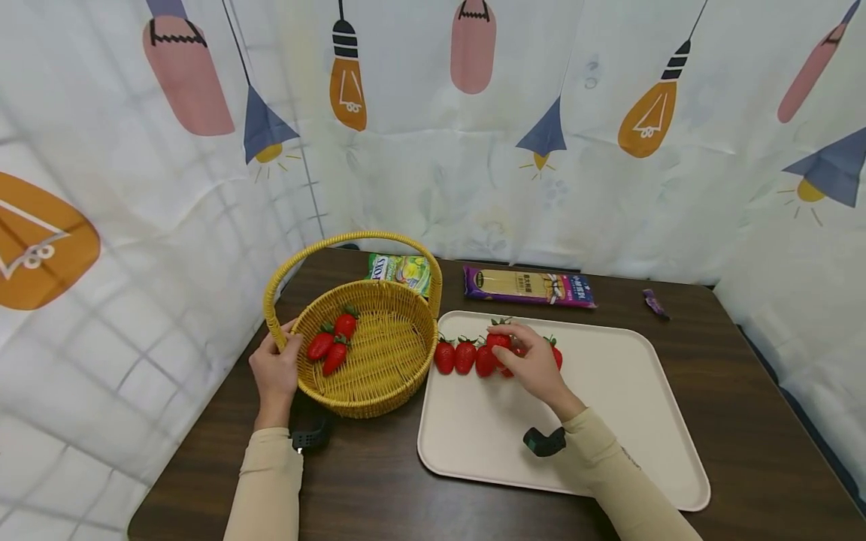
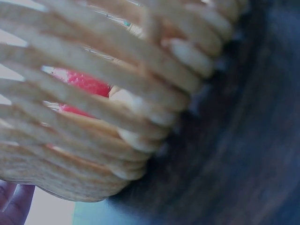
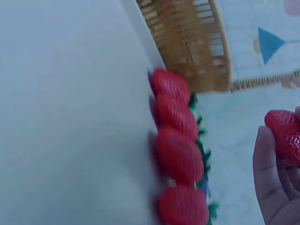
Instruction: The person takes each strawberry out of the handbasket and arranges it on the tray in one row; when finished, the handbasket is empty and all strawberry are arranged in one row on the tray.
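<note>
My left hand (image 1: 276,370) grips the rim of a yellow wicker basket (image 1: 399,387) at its left side, by the foot of the handle. Inside the basket lie three strawberries (image 1: 336,356), toward the left wall. In my right hand (image 1: 537,368) a strawberry (image 3: 285,136) is pinched between thumb and fingers, raised above the tray. Below it a row of strawberries (image 1: 464,357) lines the upper left part of the beige tray (image 1: 609,421); the hand hides some of them. Through the weave, the left wrist view shows a red strawberry (image 2: 84,83).
Behind the basket lies a green snack packet (image 1: 406,272). A purple pasta packet (image 1: 530,287) stretches along the tray's far edge. One small purple wrapped piece (image 1: 655,303) sits at the back right of the dark wooden table (image 1: 365,481). A printed curtain (image 1: 433,173) hangs behind.
</note>
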A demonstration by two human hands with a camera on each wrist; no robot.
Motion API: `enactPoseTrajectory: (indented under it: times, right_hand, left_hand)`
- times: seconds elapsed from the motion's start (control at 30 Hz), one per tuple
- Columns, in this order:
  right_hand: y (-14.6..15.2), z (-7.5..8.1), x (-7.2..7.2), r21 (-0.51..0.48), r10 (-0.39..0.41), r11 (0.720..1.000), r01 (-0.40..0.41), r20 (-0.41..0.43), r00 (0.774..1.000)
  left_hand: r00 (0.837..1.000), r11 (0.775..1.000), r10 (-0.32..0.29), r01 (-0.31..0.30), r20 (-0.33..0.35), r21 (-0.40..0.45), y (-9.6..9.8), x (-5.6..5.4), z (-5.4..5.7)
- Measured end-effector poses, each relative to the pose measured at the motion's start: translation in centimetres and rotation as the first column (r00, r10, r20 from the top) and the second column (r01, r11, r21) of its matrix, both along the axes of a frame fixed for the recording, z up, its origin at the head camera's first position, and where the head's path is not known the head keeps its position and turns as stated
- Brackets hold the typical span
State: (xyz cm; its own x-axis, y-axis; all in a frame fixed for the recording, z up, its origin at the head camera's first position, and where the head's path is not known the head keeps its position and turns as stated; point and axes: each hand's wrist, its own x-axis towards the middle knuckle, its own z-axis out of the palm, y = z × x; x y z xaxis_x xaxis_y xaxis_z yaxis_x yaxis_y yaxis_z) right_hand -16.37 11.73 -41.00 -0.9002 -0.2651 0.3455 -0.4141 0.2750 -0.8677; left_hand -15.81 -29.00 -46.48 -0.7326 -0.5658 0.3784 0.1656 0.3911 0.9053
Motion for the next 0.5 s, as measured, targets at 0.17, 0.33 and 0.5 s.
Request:
enactPoseTrajectory:
  times: [0.17, 0.33, 0.5]
  right_hand:
    - [3.6, -2.9, -1.6, -0.049, -0.057, 0.997, 0.059, 0.045, 0.997]
    - [6.7, -4.9, -2.5, -0.046, -0.158, 0.985, 0.164, 0.113, 0.981]
    - [9.1, -5.6, -2.8, -0.082, -0.262, 0.957, 0.278, 0.171, 0.95]
  left_hand:
    - [1.0, 1.0, 0.01, -0.01, 0.004, -0.011, 0.0, 0.0, 0.1]
    - [1.0, 1.0, -0.003, 0.003, 0.006, -0.004, 0.0, 0.0, 0.1]
    - [1.0, 1.0, 0.0, 0.0, 0.006, -0.003, 0.0, -0.1, -0.1]
